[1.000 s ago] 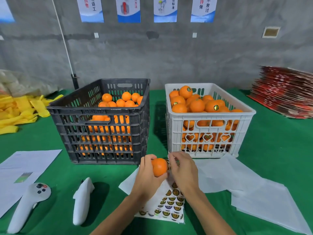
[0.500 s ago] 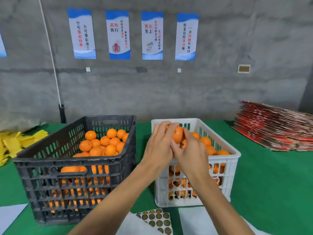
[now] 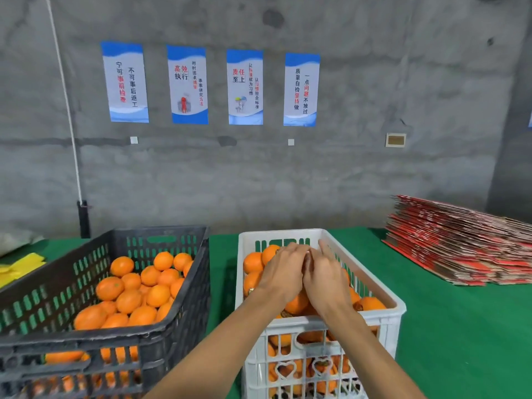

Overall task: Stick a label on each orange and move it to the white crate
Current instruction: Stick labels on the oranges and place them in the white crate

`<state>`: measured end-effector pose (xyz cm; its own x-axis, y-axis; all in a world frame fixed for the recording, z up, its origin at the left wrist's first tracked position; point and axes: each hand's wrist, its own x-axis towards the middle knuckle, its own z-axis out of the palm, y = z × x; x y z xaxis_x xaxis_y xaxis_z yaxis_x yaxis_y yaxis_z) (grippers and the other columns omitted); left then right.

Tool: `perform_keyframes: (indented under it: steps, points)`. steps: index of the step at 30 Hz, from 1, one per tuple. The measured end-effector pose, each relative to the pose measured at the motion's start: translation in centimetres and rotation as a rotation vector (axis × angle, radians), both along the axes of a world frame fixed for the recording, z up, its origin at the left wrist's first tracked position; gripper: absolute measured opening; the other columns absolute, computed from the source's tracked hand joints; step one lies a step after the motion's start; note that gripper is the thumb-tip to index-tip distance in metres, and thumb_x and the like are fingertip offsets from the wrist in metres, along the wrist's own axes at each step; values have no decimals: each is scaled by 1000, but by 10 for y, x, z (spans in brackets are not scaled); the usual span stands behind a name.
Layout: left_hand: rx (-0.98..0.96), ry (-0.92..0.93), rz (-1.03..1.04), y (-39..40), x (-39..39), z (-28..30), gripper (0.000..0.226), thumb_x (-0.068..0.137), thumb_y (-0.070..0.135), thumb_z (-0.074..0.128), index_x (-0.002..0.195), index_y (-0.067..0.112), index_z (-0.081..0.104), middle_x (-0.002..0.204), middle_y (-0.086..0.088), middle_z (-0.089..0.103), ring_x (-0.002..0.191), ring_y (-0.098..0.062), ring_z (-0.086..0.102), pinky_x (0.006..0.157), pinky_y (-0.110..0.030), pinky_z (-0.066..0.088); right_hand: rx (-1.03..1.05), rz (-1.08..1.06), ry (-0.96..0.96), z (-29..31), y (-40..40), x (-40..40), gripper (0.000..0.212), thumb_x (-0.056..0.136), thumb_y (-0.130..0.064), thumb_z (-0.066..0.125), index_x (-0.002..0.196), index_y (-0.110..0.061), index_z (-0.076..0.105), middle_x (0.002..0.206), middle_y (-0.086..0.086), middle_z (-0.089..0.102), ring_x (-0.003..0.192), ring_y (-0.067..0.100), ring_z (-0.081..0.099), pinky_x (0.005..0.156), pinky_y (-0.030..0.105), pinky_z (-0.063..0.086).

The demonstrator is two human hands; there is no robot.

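Half a second ago both hands held the orange up high over the white crate [image 3: 371, 286]. Now they have dropped low into it, at the middle of the frame, so the orange is likely being set down. The left hand [image 3: 283, 273] and right hand [image 3: 326, 276] press together, fingers curved. The orange is hidden under them, so I cannot tell if they still hold it.

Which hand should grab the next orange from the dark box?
Probably the left hand. Both hands are over the white plastic crate, but the left is nearer the dark grey plastic crate of unlabelled oranges; the right hand would have to cross over.
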<state>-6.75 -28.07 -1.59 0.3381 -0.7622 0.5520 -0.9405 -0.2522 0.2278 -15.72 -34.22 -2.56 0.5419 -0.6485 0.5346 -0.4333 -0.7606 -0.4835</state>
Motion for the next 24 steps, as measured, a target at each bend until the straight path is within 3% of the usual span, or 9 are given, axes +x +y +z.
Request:
perform_keyframes:
  steps: [4,9,15,19,24]
  points:
    - [-28,-104,100,26,15,22,35,102,18,50,137,21,57,134,-1,61,123,-24,55,104,-37,42,-45,78,-136,13,19,12,37,107,-21,40,135,-10,63,151,7,53,137,24,50,115,34,37]
    - [-39,-100,229,101,50,50,29,97,20,56,126,19,59,125,-3,63,117,-27,57,98,-41,44,-51,325,-247,39,74,54,32,104,-14,45,128,-11,67,129,7,67,119,25,61,103,36,46]
    - [100,88,489,211,132,38,34,99,32,59,130,20,58,131,-6,62,124,-30,59,98,-43,50,32,555,-79,32,148,123,34,101,-25,54,132,-17,67,134,3,67,128,22,58,107,31,42]
    - [285,219,673,271,204,14,35,96,27,61,130,23,57,133,-7,61,127,-32,59,100,-42,51,76,633,49,27,180,171,37,100,-35,55,134,-23,65,134,-4,67,129,19,58,107,37,46]
    - [537,322,710,294,291,-7,45,92,25,67,135,19,56,141,-9,58,128,-30,57,100,-38,50,96,672,181,31,191,235,41,101,-39,54,139,-24,59,134,-5,65,127,18,58,102,35,49]
